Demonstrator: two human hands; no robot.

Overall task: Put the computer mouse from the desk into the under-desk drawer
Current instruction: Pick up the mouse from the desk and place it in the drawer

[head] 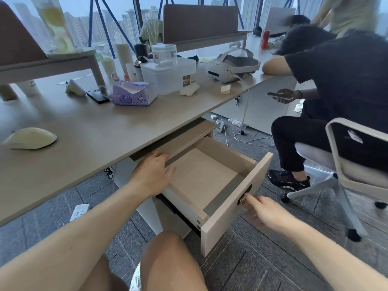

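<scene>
The pale cream computer mouse (31, 138) lies on the light brown wooden desk (100, 131), far at my left side near the front edge. Its long axis runs left to right across my view, almost along the desk edge; the rounded higher end points to the right and the flatter, thinner end points to the left. Nothing touches it, and both my hands are well apart from it.

The beige wooden under-desk drawer (210, 181) is pulled out wide, and I see only its bare bottom inside. My left hand (154, 173) rests on the near left wall of the drawer, just under the desk edge, with fingers loosely spread and holding nothing. My right hand (262, 208) is at the drawer front panel; the fingertips (247, 197) reach the small metal key (243, 200) in the dark oval lock (245, 194). This hand is blurred, so I cannot tell if it really pinches the key or only touches it.

Further on the desk stand a purple tissue box (134, 93), a clear plastic storage box (170, 74) and a white headset (231, 65). At my right another person in dark clothes (336, 80) sits on a white office chair (346, 160).
</scene>
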